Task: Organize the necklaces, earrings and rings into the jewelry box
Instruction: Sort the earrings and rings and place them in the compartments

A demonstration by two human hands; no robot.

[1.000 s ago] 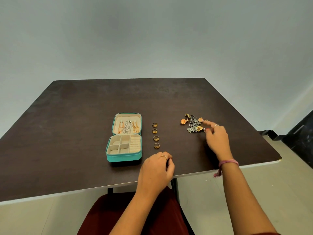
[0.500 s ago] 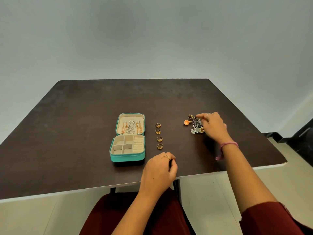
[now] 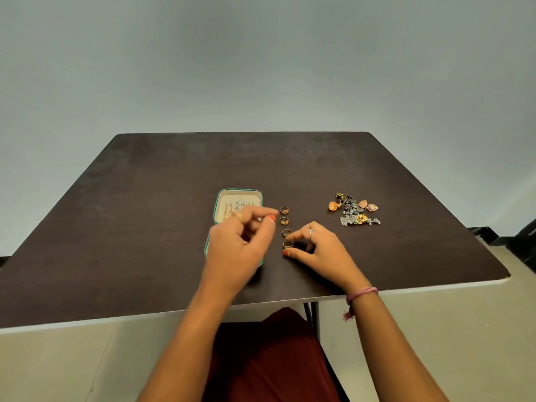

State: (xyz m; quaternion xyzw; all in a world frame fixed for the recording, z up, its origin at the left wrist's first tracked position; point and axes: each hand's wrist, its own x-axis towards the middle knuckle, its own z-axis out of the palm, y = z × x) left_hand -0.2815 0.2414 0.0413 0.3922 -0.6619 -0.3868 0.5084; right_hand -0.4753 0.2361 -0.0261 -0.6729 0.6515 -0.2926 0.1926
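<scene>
1. Rings: four gold rings [image 3: 285,226] lie in a single column on the dark table [image 3: 145,227], just right of the teal jewelry box [image 3: 238,193].
2. One jewelry box, lid open, necklaces [image 3: 236,208] lying in the lid; their count cannot be told, and the left hand hides most of the tray.
3. One heap of earrings [image 3: 354,210] sits well right of the rings, too tangled to count.
4. Left hand [image 3: 242,245] hovers over the box, blurred, fingers loosely curled with nothing seen in them.
5. Right hand [image 3: 317,250] rests beside the nearest ring [image 3: 287,244], thumb and forefinger spread around it, touching or nearly so.
</scene>
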